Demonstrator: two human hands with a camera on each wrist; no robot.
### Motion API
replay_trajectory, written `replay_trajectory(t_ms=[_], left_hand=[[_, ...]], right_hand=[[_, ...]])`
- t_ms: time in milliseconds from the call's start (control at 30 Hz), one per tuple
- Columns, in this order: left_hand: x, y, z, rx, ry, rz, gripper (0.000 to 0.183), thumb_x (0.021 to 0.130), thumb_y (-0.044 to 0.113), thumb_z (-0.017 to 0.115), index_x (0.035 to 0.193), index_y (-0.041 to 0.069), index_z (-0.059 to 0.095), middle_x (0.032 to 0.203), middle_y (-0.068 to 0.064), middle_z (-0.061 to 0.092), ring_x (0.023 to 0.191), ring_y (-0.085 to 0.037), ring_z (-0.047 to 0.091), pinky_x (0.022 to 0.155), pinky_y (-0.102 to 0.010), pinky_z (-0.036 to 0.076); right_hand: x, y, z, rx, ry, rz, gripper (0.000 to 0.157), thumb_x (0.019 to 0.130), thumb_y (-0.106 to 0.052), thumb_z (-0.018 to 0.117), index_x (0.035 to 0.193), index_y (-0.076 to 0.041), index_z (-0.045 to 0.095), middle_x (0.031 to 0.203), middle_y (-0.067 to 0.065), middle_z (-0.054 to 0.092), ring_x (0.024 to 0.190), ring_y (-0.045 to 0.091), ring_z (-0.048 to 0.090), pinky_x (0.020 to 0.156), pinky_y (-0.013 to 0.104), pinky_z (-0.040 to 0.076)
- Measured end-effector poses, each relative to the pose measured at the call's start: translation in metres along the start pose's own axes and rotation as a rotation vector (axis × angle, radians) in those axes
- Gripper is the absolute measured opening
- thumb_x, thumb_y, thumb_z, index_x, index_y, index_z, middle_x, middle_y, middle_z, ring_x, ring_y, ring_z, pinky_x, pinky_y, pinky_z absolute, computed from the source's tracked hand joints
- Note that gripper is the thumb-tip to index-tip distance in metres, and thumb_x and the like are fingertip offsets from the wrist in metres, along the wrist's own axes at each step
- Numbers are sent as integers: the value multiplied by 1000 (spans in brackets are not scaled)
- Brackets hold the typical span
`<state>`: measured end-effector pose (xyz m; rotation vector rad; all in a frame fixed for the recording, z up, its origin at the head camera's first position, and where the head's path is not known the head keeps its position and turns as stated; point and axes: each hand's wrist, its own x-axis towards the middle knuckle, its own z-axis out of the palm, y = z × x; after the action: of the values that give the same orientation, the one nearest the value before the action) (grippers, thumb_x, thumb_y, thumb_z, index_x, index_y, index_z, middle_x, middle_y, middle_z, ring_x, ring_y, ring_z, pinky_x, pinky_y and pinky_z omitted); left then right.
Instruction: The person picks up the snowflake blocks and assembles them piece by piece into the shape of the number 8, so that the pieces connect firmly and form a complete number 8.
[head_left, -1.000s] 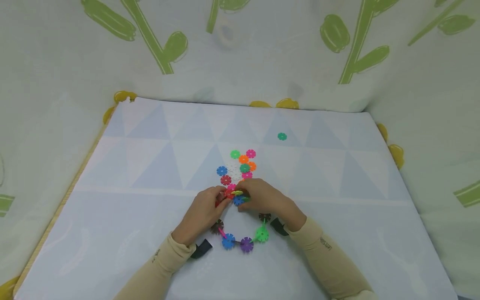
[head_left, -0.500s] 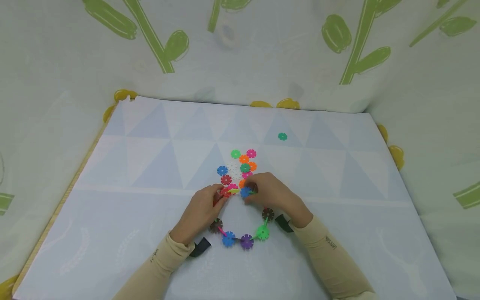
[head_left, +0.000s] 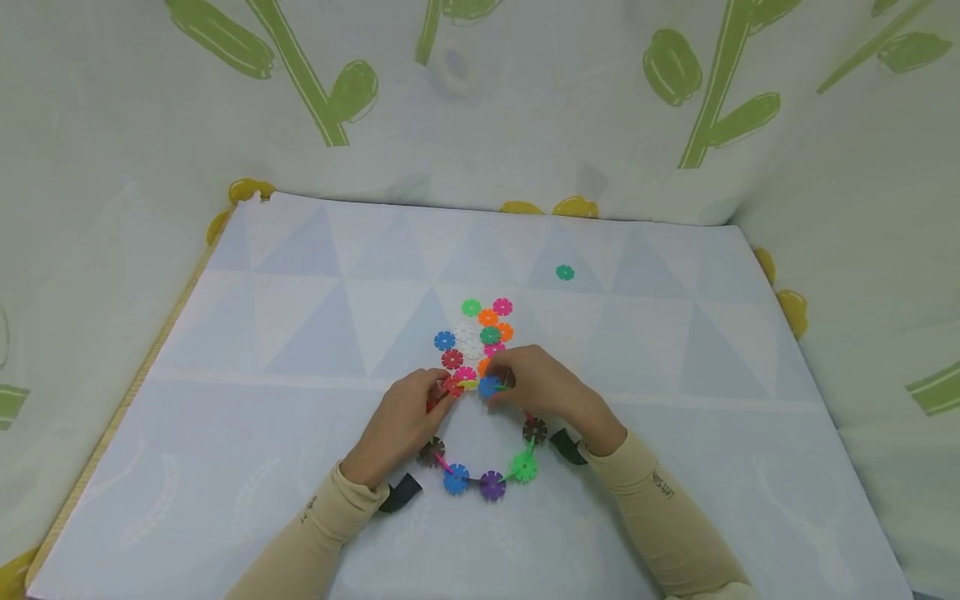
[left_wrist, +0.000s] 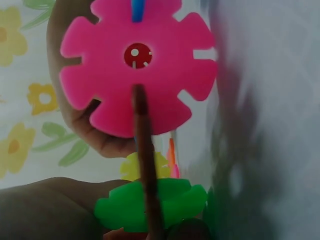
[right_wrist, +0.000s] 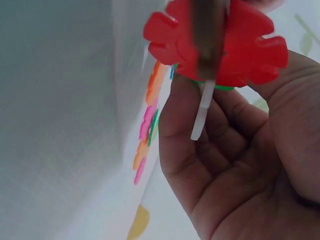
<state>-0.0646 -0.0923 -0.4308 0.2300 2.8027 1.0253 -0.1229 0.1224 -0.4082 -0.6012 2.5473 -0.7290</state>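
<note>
A ring-like chain of slotted plastic snowflake discs lies between the hands. Its near side shows a blue disc (head_left: 456, 479), a purple disc (head_left: 492, 485) and a green disc (head_left: 523, 467). My left hand (head_left: 401, 425) grips a red disc (head_left: 452, 386) at the chain's left end, with a yellow disc (head_left: 468, 385) beside it. With curled fingers, my right hand (head_left: 543, 385) pinches another blue disc (head_left: 489, 387) near the yellow one. Close to the left wrist camera is a pink disc (left_wrist: 170, 107); a red disc (right_wrist: 250, 45) partly hides the right fingers.
Loose discs lie just beyond the hands, among them a dark red disc (head_left: 452, 359), white discs (head_left: 470, 340) and an orange disc (head_left: 487, 317). A lone teal disc (head_left: 565, 272) sits farther back on the triangle-patterned table cover (head_left: 300, 333). Dark straps show by both wrists.
My right hand has shifted right and slightly away from me, taking the blue disc apart from the red and yellow ones. Over the last half second, both hands barely move.
</note>
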Motion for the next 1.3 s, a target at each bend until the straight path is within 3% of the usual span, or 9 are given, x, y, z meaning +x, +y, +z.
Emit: replay_trajectory(t_ms=[267,500,800,1300], left_hand=[[1,-1,2,21,-16,26,38,92,19,77,125,1,68,90,-4,65,76,-14,53,70,-28,50],[0,-4,5,28,4,89,29,91,19,77,114,2,72,81,-1,59,70,-12,49,64,-25,44],[1,-5,3,20,-19,117,16,92,20,77,100,6,74,73,2,54,66,-11,47,60,-24,40],[0,-4,3,14,-34,96,28,91,16,77,114,0,73,84,-2,64,72,-13,51,67,-27,46]], right_hand=[[-1,3,1,-19,-14,-72,32,81,-21,88,108,-13,74,90,-6,69,81,12,57,76,25,53],[-5,5,5,-29,-2,-64,34,80,-21,89,109,-11,75,90,-6,71,80,11,58,75,24,53],[-6,5,10,-31,22,-62,36,78,-23,90,109,-12,77,97,-5,76,85,9,62,79,24,56],[-4,4,14,-45,-11,-115,35,77,-24,91,107,-11,77,86,-7,70,76,9,57,70,22,51]])
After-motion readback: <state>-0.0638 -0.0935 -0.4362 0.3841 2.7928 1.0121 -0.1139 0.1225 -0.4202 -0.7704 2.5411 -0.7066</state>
